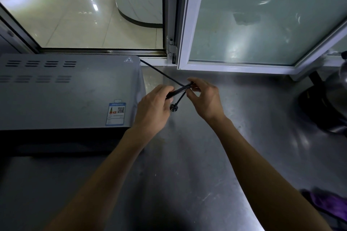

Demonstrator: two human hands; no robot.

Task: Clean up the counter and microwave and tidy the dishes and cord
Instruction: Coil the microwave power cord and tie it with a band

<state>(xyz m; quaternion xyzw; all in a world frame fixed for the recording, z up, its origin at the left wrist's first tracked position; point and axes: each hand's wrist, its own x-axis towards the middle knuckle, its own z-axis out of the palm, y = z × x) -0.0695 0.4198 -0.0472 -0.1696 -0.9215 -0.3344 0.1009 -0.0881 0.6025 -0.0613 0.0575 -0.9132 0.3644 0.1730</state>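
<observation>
A grey microwave [65, 92] stands on the steel counter [197, 155] at the left. Its black cord [159, 72] runs from the microwave's back right corner down to my hands. My left hand [153, 108] grips a folded bundle of the cord just right of the microwave. My right hand [203, 97] pinches the far end of that bundle between thumb and fingers. The plug [173, 107] hangs from a short loose length below the bundle, between my two hands.
An open white-framed window sash [262, 24] juts over the counter's back right. A dark round appliance [324, 103] stands at the right edge. A purple cloth [326, 204] lies at the lower right. Behind the microwave is a window sill [101, 51].
</observation>
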